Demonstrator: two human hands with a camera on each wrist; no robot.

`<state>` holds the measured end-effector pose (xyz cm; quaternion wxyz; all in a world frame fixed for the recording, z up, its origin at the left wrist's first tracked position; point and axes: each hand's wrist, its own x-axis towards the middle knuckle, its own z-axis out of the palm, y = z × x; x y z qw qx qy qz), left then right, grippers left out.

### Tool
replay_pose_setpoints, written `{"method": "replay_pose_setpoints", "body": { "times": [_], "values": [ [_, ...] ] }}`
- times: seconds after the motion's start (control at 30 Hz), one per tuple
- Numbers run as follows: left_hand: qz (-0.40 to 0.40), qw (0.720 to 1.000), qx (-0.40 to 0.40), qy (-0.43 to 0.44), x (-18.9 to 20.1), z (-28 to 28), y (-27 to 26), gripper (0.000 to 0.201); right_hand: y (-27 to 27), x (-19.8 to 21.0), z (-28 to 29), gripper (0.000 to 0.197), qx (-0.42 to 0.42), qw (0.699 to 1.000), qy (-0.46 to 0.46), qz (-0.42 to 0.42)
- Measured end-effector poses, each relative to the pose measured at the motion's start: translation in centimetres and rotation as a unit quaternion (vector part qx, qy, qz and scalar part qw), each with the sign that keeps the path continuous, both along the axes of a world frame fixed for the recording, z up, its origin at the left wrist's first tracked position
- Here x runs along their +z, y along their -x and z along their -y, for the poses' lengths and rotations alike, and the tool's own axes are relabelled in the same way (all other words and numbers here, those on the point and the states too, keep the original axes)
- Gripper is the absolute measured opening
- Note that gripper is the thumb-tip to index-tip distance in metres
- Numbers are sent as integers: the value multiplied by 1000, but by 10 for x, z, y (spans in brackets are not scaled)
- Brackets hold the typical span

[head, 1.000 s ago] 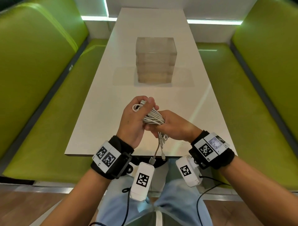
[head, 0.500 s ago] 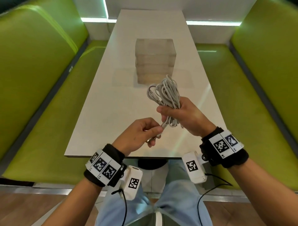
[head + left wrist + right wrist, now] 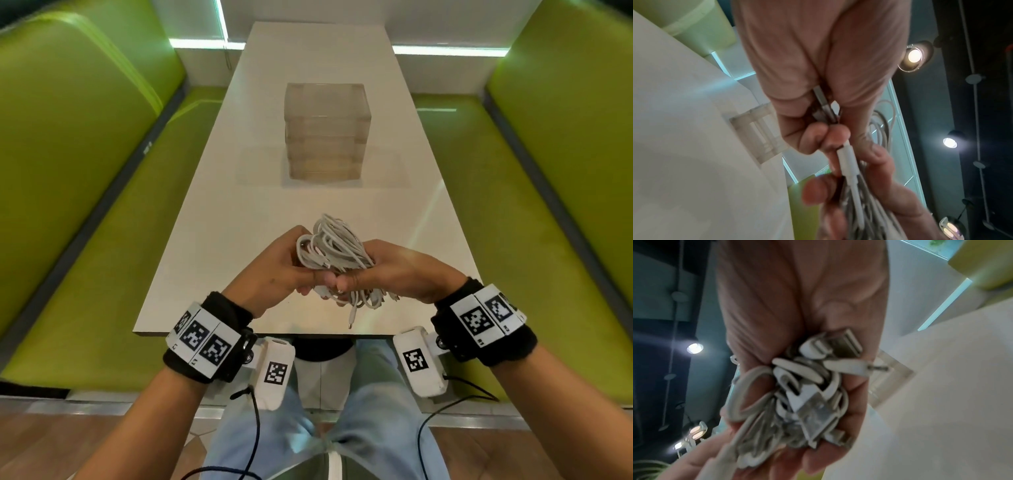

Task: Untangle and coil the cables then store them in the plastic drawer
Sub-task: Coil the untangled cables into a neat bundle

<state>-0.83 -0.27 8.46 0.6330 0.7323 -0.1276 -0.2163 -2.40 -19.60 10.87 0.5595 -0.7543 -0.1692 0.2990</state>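
Note:
A bundle of white cables [image 3: 334, 251] is held over the near end of the white table [image 3: 239, 219]. My right hand [image 3: 394, 270] grips the bundle's middle, with loops sticking up and plugs hanging below. My left hand [image 3: 274, 270] pinches a white plug [image 3: 846, 159] of one cable against the bundle. The right wrist view shows the cable ends and plugs [image 3: 807, 392] bunched in my palm. A clear plastic drawer unit [image 3: 327, 132] stands mid-table, its drawers closed, well beyond both hands.
Green bench seats [image 3: 85, 192] run along both sides of the table. The table's near edge [image 3: 260, 334] lies just below my hands. One cable end [image 3: 352, 317] dangles near that edge.
My right hand lowered the bundle from its raised position back toward me. My left hand moved up and joined it at the bundle, still pinching a plug.

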Motion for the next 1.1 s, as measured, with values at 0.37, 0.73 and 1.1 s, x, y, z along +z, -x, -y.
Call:
{"method": "replay_pose_setpoints", "body": {
  "times": [0.37, 0.73, 1.1],
  "values": [
    [-40, 993, 92, 65, 6, 4, -4, 76, 12, -21, -19, 13, -138, 983, -111, -37],
    [-72, 975, 108, 179, 8, 23, 7, 99, 8, -15, -41, 11, -131, 976, -172, -30],
    [-140, 930, 245, 234, 1, 27, 5, 15, -2, -18, -52, 22, -29, 995, -92, 4]
  ]
}}
